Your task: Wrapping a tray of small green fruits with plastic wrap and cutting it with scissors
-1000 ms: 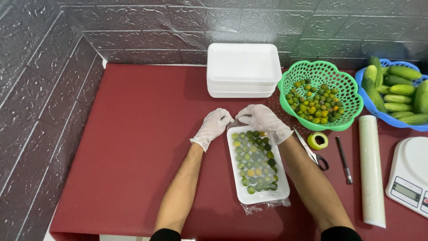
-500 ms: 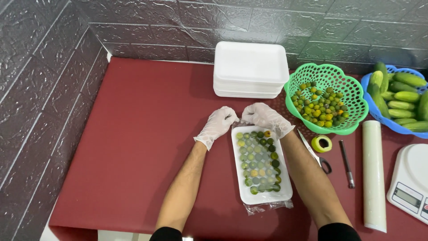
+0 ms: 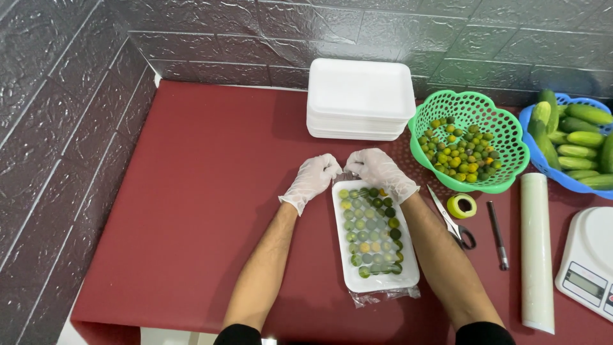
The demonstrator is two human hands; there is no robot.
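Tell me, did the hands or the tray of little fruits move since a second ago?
Hardly. Both gloved hands, left hand and right hand, stay at the far end of the white tray, fingers pinching the clear wrap there; they have drawn slightly closer together. The tray, green basket, scissors and tape roll kept their places.

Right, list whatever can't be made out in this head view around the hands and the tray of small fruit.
- Fingertips of left hand and right hand: curled together over the clear film at the tray's far end, so the grip is unclear.
- Blue basket and scale: cut off by the right edge.
- Scale display: too small to read.
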